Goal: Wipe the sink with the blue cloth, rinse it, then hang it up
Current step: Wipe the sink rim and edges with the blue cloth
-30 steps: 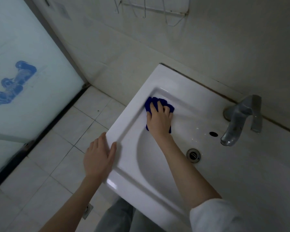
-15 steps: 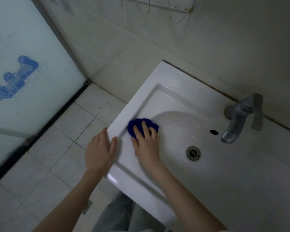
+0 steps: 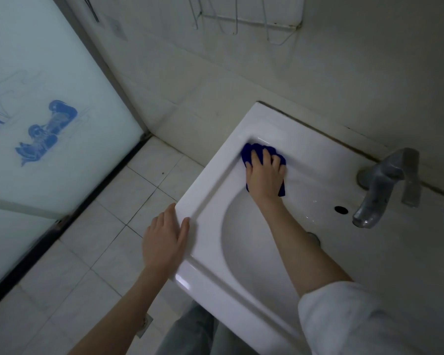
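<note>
A white rectangular sink (image 3: 210,180) fills the lower right of the head view. My right hand (image 3: 265,175) presses the crumpled blue cloth (image 3: 250,152) against the inner slope at the basin's far left corner, fingers spread over it. Most of the cloth is hidden under the palm. My left hand (image 3: 164,239) lies flat on the sink's left rim with its fingers apart and holds nothing. My right forearm covers most of the drain.
A grey metal faucet (image 3: 379,190) stands at the sink's back right, with an overflow hole (image 3: 341,209) below it. A white wire rack (image 3: 244,21) hangs on the tiled wall above. A frosted glass door (image 3: 44,119) is at left, over a tiled floor (image 3: 87,252).
My right hand has slid the blue cloth from the basin's near left side back up to the far left corner. My left hand has stayed on the rim.
</note>
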